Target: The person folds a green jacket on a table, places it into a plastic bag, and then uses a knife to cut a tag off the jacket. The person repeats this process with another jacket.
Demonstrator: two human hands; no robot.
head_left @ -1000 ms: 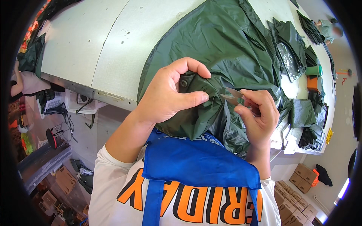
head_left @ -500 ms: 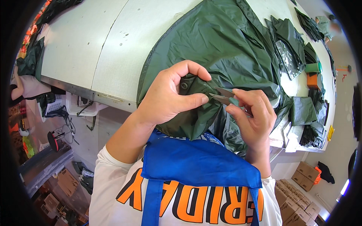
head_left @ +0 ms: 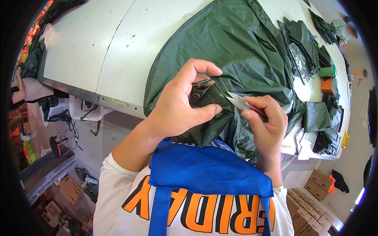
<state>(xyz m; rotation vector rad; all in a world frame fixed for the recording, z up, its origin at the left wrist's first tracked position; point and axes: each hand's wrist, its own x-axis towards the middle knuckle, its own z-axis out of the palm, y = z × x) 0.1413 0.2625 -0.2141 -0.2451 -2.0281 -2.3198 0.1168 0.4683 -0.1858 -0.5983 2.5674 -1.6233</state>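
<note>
A large piece of dark green, shiny waterproof fabric spreads over the table and hangs down toward my apron. My left hand holds a bunched part of it. The thumb and forefinger are spread apart there, while the other fingers are mostly hidden behind the folds. A round snap button shows on the fabric inside this hand. My right hand grips small thread snips, whose pointed metal blades aim left at the bunched fabric. The blades lie close together, a little right of my left thumb.
The pale table has a metal front edge. To the right lie folded green pieces, a green roll and an orange box. A white basket sits below the table at left. Another person's arm shows far left.
The snips have drawn slightly right and upward from the fabric, and their blades have come closer together. My left forefinger and thumb have shifted a little, uncovering more of the folds between them.
</note>
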